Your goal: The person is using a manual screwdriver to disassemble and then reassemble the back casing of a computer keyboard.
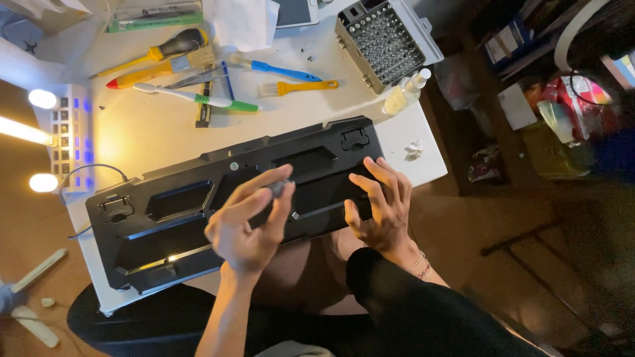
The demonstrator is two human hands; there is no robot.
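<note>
Right, left hand (248,221) pinches a small grey tool (276,188) above the upturned black keyboard (165,211) (long axis running left-right across the white table (152,125)), while right hand (380,201) rests spread on its near edge, closer.

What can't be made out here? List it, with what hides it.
Head view only:
- Small grey thing pinched by the left hand: fingers cover most of it.
- Black keyboard, underside up: keys face down, right end under the right hand.
- Bits in the bit case: too small.
- Tablet: cut by top edge.
</note>
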